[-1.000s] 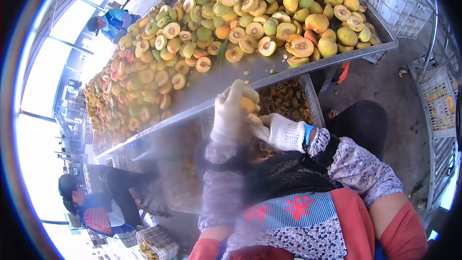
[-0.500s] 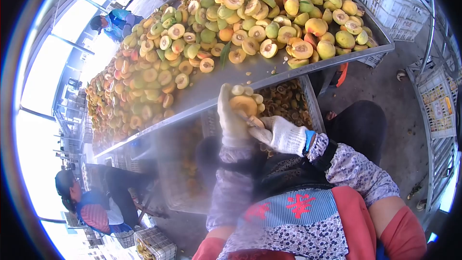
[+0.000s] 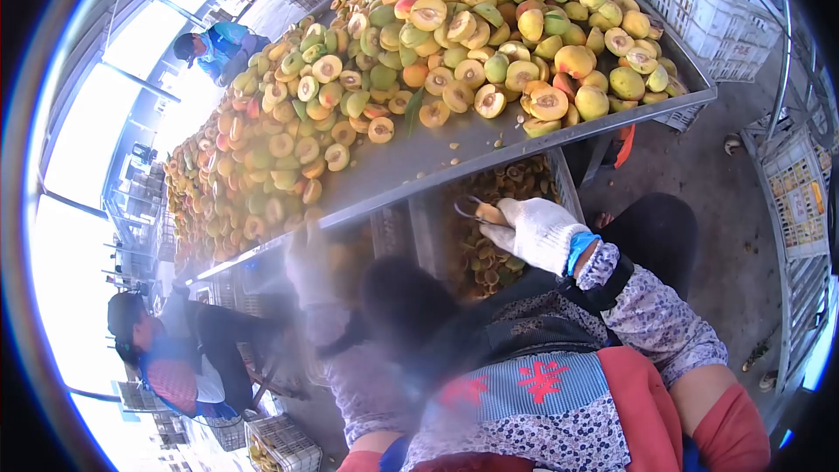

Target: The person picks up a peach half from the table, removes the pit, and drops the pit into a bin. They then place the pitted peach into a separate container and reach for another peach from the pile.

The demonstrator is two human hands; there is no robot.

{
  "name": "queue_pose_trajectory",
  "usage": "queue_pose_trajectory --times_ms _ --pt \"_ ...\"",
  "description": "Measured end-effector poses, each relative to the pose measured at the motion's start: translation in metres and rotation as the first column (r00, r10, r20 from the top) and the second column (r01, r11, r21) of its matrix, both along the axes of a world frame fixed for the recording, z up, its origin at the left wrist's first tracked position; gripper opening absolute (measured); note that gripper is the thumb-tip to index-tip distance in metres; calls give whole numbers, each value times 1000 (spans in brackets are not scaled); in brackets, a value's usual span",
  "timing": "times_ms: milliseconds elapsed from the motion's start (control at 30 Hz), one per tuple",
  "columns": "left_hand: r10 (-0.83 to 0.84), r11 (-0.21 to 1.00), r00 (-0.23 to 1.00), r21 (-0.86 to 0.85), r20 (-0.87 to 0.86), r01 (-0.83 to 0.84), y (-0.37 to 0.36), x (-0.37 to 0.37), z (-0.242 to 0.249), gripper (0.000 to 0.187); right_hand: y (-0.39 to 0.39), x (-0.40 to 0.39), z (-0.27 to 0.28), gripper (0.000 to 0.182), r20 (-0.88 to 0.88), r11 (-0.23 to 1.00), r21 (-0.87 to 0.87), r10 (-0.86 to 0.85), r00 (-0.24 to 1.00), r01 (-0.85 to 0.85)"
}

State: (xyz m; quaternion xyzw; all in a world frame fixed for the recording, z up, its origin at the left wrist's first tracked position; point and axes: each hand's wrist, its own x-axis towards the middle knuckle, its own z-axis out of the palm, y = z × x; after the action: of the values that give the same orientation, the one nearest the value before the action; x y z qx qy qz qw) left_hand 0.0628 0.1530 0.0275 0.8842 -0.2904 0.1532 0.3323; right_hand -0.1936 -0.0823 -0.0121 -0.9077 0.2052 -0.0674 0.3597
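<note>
My right hand (image 3: 537, 232), in a white knitted glove, grips a pitting tool with a short wooden handle (image 3: 491, 213) and a curved metal loop (image 3: 468, 206) at its tip. Beneath that tool is a crate (image 3: 566, 182) of dark fruit scraps (image 3: 494, 267). My left hand (image 3: 310, 258), also gloved, is off to the left below the metal table's edge; haze and motion smear its fingers, so whatever it holds does not show. Halved peaches (image 3: 548, 102), some with the stone inside, are heaped on the metal table (image 3: 393, 162) in front of me.
White plastic crates (image 3: 699, 17) are stacked beyond the table's right end, with more crates (image 3: 795, 192) at far right. One co-worker (image 3: 166, 350) sits at lower left; another person (image 3: 214, 48) is at the table's far side. A crate (image 3: 284, 446) stands on the floor.
My left hand has moved left and down, away from my right hand, with the peach half it held no longer visible. My right hand keeps the tool, shifted slightly right.
</note>
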Motion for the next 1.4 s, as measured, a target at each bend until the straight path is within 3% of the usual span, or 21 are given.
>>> queue_pose_trajectory --times_ms 33,133,167,267,367,433,500,567,633,667,700,800,833,900,933,967,1033,1100,1167,1333,1400 --pt "27 990 972 127 235 -58 5 5 2 36 1 4 -2 38 111 1000 3 2 994 -2" --pt "-233 965 972 -122 12 233 -60 -2 23 37 -1 23 21 36 169 998 37 50 984 -57" --pt "-275 915 855 -391 -439 94 -97 2 23 40 -5 29 24 36 166 997 37 66 984 -73" --pt "-315 940 900 29 -303 339 -182 15 4 56 -24 36 24 36 123 993 115 22 992 -36" --pt "-375 911 847 21 -377 413 -248 40 -35 74 -38 32 21 37 186 980 197 -56 981 18" --pt "-246 709 868 530 -432 465 -267 20 -10 78 -41 32 23 37 150 979 198 -67 986 36" --pt "-365 709 890 538 -273 456 -270 26 -20 77 -43 36 21 31 154 981 183 -94 984 65" --pt "-252 641 829 556 -500 530 -264 31 -14 75 -42 38 19 34 179 979 177 -130 975 98" --pt "-215 697 763 451 -610 557 -247 26 -6 59 -42 39 15 37 199 977 168 -164 966 131" --pt "-361 857 538 -43 -762 514 -234 20 -5 49 -41 41 12 36 270 969 190 -206 940 158" --pt "-568 821 311 -502 -762 270 -221 11 -1 40 -39 43 9 35 339 960 214 -248 908 182" --pt "-695 709 118 -703 -709 -48 -200 -34 18 28 -34 47 6 32 388 967 164 -243 889 192" --pt "-695 708 122 -704 -709 -52 -194 -42 17 28 -32 48 9 32 389 969 163 -237 890 187" --pt "-789 612 394 -557 -471 561 -187 -57 14 35 -29 45 20 28 209 975 122 -206 956 184" --pt "-850 526 190 -770 -492 360 -183 -63 15 34 -28 43 21 28 205 976 121 -205 957 183" --pt "-850 526 190 -772 -491 356 -181 -67 14 34 -26 41 22 29 205 976 125 -201 958 178" --pt "-825 545 176 -838 -537 -4 -180 -76 12 34 -24 41 23 30 206 978 126 -191 960 168" --pt "-806 557 263 -830 -530 36 -178 -79 2 34 -21 44 20 32 261 957 281 -148 954 72" --pt "-821 486 221 -847 -527 -214 -177 -81 -5 36 -17 48 11 34 277 936 347 -154 948 50" --pt "-778 494 336 -847 -531 -195 -183 -96 -9 43 -12 52 9 38 163 867 496 -137 977 40" --pt "-688 586 515 -810 -511 -21 -183 -101 -9 46 -11 49 10 39 142 912 409 -105 984 39"
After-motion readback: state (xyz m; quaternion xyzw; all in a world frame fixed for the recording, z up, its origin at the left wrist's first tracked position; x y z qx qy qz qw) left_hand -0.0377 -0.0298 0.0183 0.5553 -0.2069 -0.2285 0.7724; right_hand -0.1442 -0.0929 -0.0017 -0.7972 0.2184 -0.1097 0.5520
